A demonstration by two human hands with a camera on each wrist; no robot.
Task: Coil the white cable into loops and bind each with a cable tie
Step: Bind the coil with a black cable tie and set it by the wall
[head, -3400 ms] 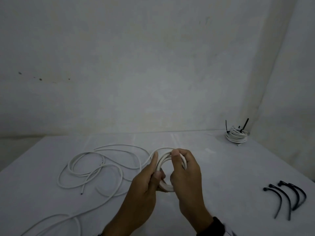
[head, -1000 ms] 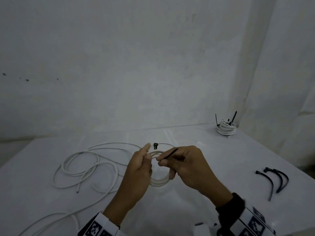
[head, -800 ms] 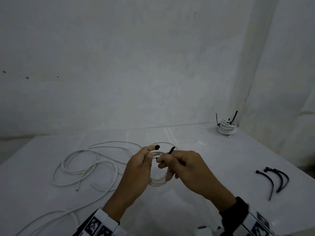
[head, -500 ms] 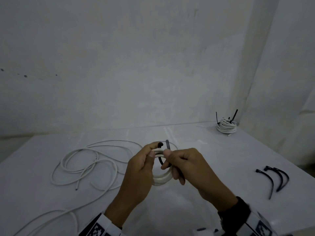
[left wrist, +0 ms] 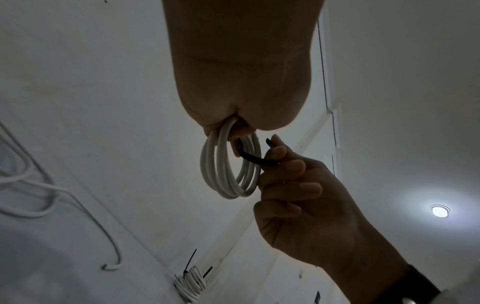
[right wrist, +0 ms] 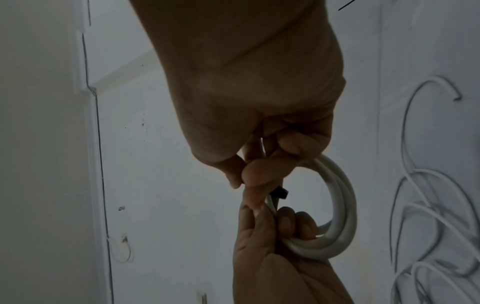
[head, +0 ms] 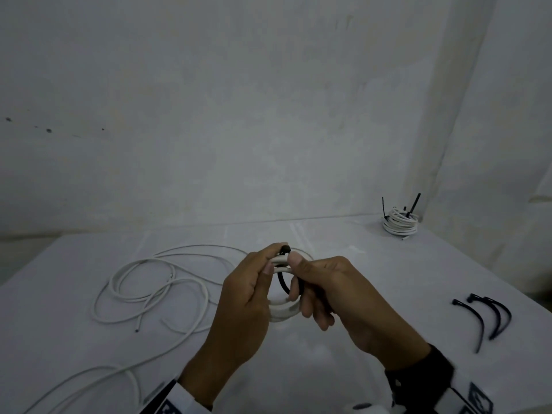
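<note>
A small coil of white cable (head: pixel 282 312) (left wrist: pixel 228 174) (right wrist: pixel 335 216) hangs above the table between both hands. My left hand (head: pixel 254 282) (right wrist: pixel 270 226) grips the coil's top with fingers curled through it. A black cable tie (head: pixel 283 282) (left wrist: pixel 255 159) runs through the coil's middle; its square head (head: pixel 285 249) (right wrist: pixel 280 193) sits at the top by my left forefinger. My right hand (head: pixel 310 291) (left wrist: pixel 283 164) pinches the tie's strap, thumb pressing on the coil's top. The rest of the white cable (head: pixel 155 282) lies loose on the table to the left.
A bound white coil (head: pixel 399 224) (left wrist: pixel 191 284) with black tie tails stands at the table's far right corner. Three spare black cable ties (head: pixel 487 318) lie near the right edge. The white table (head: pixel 373 279) meets walls behind and on the right.
The right hand fetched a black tie and has threaded it through the coil; over the last second the tie's tail went from sticking up to bending down through the loop.
</note>
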